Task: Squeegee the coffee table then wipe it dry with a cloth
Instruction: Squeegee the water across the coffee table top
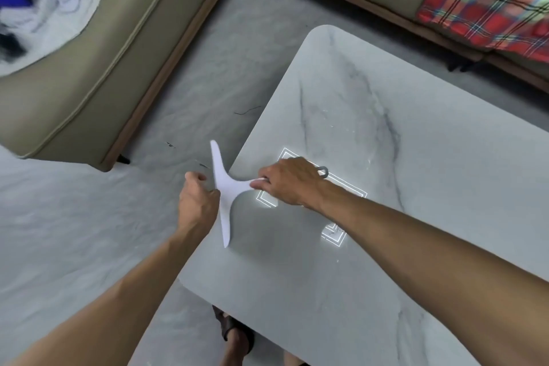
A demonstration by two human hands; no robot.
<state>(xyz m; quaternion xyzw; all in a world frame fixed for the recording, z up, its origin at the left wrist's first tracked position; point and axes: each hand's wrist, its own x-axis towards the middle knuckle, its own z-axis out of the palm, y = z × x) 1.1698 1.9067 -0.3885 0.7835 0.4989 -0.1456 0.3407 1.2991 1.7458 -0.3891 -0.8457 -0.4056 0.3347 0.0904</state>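
**Squeegee reaches the worktop's edge**

My right grip (285, 181) closes around the handle of the white squeegee (224, 187), its blade hanging over the near-left edge of the marble worktop (386, 128). My left grip (197, 196) sits half-curled just beside the blade; whether it touches, I cannot tell. This looks like the squeegee step. Next, I judge, comes another pass, then a cloth, none visible here.

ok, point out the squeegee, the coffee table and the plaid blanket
squeegee (223, 187): head view, white blade body centre.
coffee table (430, 157): head view, bare marble top.
plaid blanket (487, 0): head view, middle of cloth on sofa.
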